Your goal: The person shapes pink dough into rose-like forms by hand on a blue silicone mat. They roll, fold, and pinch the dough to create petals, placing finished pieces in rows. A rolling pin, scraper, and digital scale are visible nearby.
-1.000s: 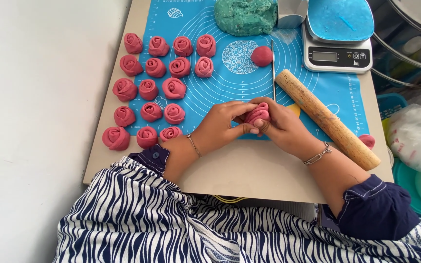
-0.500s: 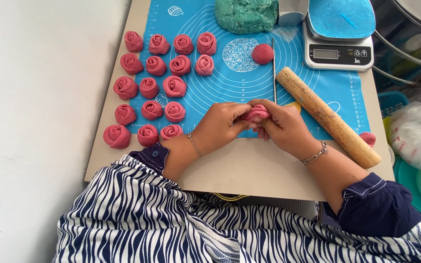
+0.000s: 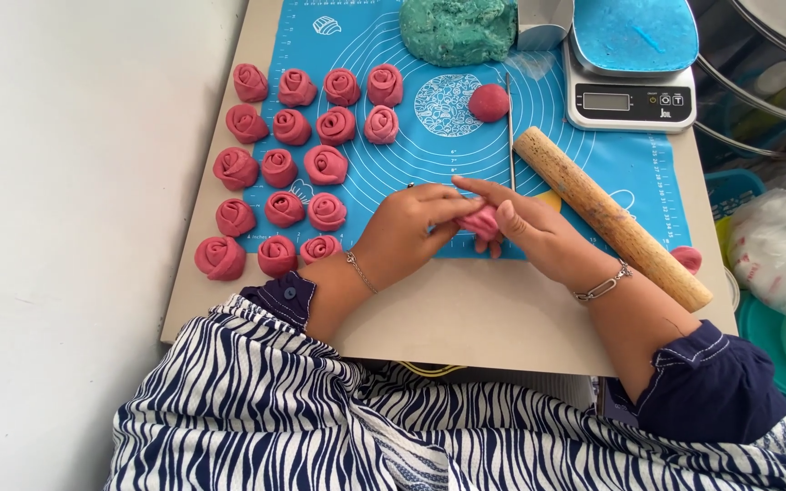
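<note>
Over the mat: both hands meet at the near edge of the blue silicone baking mat [image 3: 466, 173], right in front of the person.
Left hand: the left hand [image 3: 411, 223] curls in from the left, fingertips pressed onto the pink dough piece [image 3: 482, 221] — clenched around its left side.
Right hand: the right hand [image 3: 529, 227] comes over from the right, forefinger laid flat along the top, thumb tucked against the dough; grasping it too.
Dough in the grip: wedged between the two sets of fingertips, only a small pink patch showing (whether it touches the mat, cannot tell).
Finished pieces: rows of pink dough roses [image 3: 307, 159] sit to the left, some on the mat, some on the beige board [image 3: 466, 318] — well clear of the hands.
Nearby tools: wooden rolling pin [image 3: 611, 216] lies diagonally just beside the right wrist; a thin metal skewer [image 3: 509, 127] points away past a pink dough ball [image 3: 488, 103].
Far end: teal dough lump [image 3: 458, 29] and a kitchen scale [image 3: 631, 64] with a blue top.
</note>
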